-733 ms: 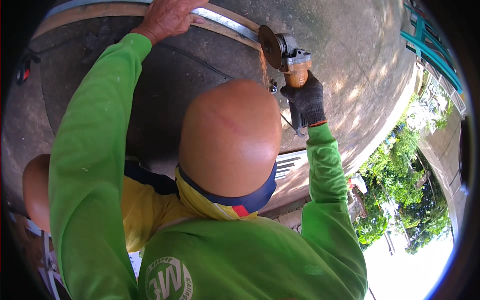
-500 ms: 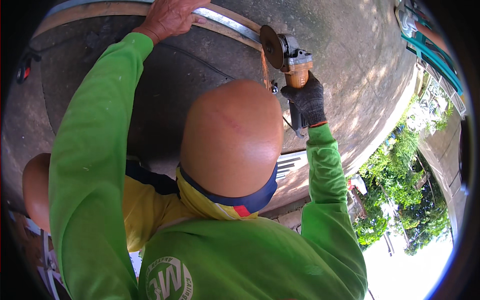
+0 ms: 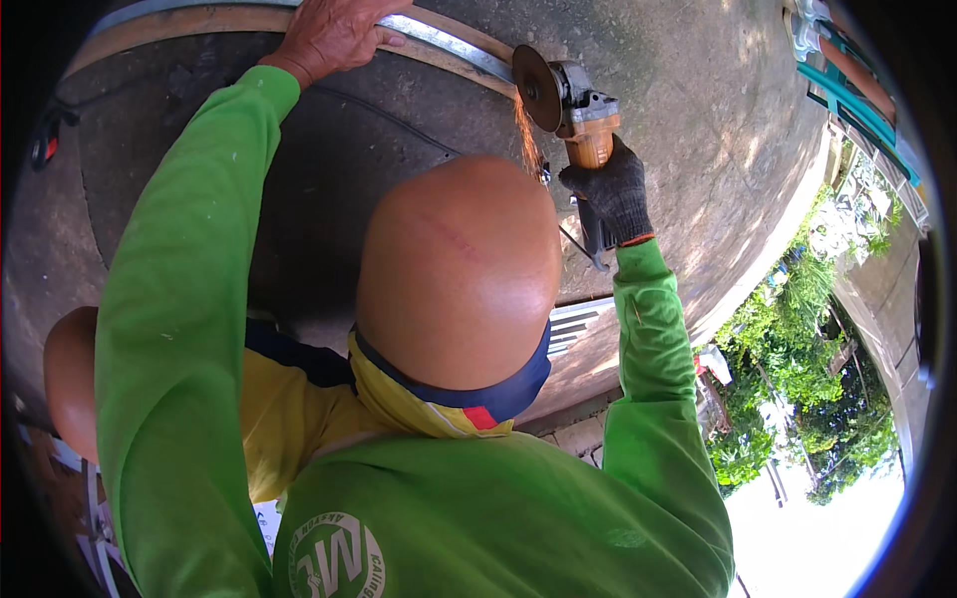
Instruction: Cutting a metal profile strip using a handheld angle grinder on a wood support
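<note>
My bare left hand (image 3: 334, 38) is closed over a shiny metal bar (image 3: 454, 45), with brown wooden strips (image 3: 189, 27) running alongside it. In my right hand (image 3: 613, 189), which wears a dark knitted glove, is an angle grinder (image 3: 590, 148) with an orange-brown body. Its cutting disc (image 3: 536, 88) stands on edge against the right end of the bar. Orange sparks (image 3: 526, 135) stream from there down toward me. The underside of the bar and part of my left fingers are hidden.
My bent knee (image 3: 459, 269) is close below the sparks. A dark cable (image 3: 389, 120) crosses the concrete ground (image 3: 698, 110). A white slotted panel (image 3: 578, 324) lies near my right forearm. At upper right are another person's leg (image 3: 857, 75) and a teal frame (image 3: 847, 112); plants (image 3: 817, 399) grow at right.
The grinder has shifted slightly left and up at the bar, and the spark stream looks thicker. The other person's leg at upper right has moved a little. My left hand has stayed nearly in place.
</note>
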{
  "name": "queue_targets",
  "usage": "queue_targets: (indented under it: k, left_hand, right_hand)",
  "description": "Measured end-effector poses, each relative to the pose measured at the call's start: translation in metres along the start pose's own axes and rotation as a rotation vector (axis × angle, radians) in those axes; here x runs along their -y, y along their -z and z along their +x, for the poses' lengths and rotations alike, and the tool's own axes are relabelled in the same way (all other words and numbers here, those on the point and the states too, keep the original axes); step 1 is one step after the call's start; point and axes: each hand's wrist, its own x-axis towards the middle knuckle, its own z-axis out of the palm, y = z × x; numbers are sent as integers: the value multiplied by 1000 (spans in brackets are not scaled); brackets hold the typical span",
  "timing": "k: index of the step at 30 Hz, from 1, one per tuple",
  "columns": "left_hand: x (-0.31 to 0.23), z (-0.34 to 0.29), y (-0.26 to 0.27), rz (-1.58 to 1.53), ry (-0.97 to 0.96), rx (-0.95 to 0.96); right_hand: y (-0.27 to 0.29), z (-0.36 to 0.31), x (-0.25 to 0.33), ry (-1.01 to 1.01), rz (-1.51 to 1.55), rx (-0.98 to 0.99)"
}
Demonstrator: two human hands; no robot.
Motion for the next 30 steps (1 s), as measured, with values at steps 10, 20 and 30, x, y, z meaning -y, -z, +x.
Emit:
queue_targets:
  k: [10,20,30]
  left_hand:
    - [-3,-3,-1,-3,-3,-14]
    - [1,0,1,-16,-1,2]
    - [0,0,0,-19,-8,-5]
  right_hand:
    - [5,2,15,-76,124,53]
    - [2,-6,10,-7,28,-8]
    - [1,0,-1,30,115,-4]
